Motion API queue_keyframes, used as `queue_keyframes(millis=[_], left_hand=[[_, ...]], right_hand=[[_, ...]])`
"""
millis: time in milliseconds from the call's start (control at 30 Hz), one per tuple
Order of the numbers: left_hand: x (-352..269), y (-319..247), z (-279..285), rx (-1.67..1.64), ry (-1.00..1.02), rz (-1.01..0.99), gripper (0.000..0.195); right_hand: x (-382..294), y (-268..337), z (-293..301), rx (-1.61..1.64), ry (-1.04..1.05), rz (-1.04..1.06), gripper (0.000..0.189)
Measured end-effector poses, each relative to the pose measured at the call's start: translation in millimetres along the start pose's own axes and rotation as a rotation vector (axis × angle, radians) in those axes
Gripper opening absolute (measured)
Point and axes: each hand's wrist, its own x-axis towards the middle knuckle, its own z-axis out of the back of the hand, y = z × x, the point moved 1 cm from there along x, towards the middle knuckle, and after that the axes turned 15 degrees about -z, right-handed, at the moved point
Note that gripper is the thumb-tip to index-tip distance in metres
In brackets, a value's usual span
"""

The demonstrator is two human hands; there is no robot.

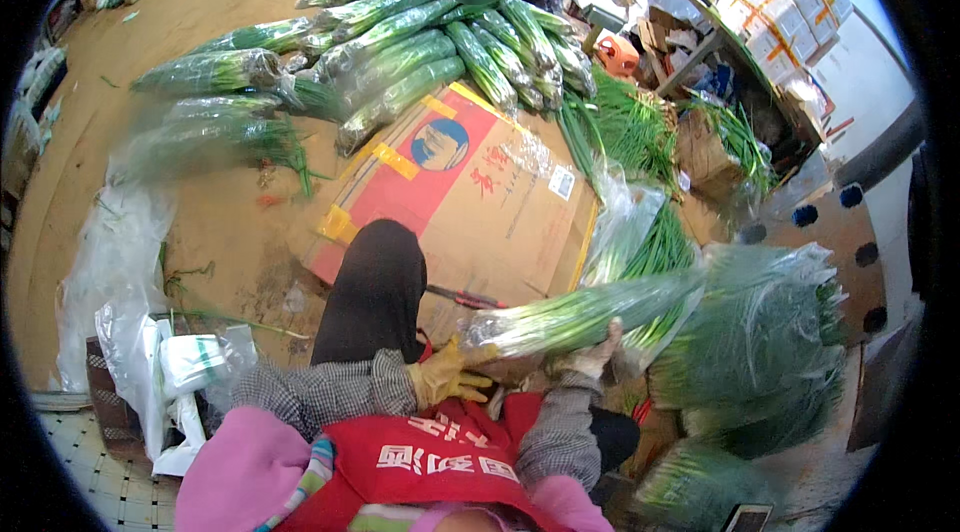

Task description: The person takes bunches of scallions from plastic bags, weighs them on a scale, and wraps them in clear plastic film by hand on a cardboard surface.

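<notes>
A bundle of green onions in a clear plastic sleeve [585, 313] lies crosswise before me, white ends to the left. My right hand [594, 353] grips it from below near its middle. Gloved in yellow, my left hand [448, 373] is at the root end with its fingers spread; whether it bears on the bundle is hard to tell. Under and behind the bundle are more loose green onions [664, 250] with clear plastic around them. A flat cardboard box [487, 209] lies in front, with a dark and red tool [466, 298] by its near edge, partly hidden by my knee.
Wrapped onion bundles [397, 44] are piled beyond the box. A large wrapped stack [757, 337] stands at the right. Plastic bags [193, 363] hang over a brown crate [112, 397] at the left. Loose onions [630, 123] and a table [720, 21] are at the back right.
</notes>
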Motion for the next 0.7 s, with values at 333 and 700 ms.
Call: queue_keyframes(millis=[333, 700], left_hand=[[42.0, -119.4, 11.5, -0.215, -0.082, -0.613, 0.042], [50.2, -348.5, 6.8, 0.256, -0.160, -0.937, 0.031]], right_hand=[[103.5, -22.3, -177.7, -0.028, 0.299, -0.181, 0.045], [125.6, 72.8, -283.0, -0.945, 0.360, 0.287, 0.046]])
